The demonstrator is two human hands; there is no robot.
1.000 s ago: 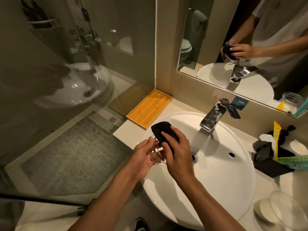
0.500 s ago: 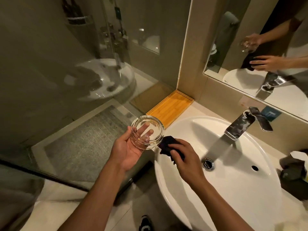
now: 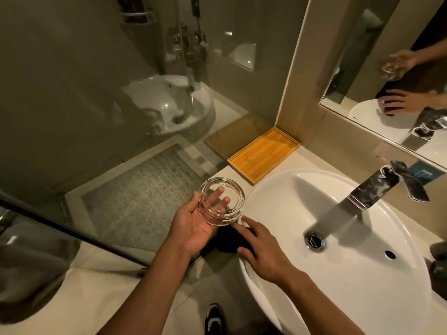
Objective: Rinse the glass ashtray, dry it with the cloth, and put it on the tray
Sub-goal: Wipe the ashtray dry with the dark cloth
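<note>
Since half a second ago my left grip (image 3: 193, 221) has carried the glass ashtray (image 3: 221, 201) up over the bench edge, fingers cupped beneath it. My right grip (image 3: 262, 247) presses the dark cloth (image 3: 229, 240) flat on the basin rim (image 3: 251, 197). The wooden tray (image 3: 263, 155) lies empty ahead and slightly right; I judge the left hand nearer.
</note>
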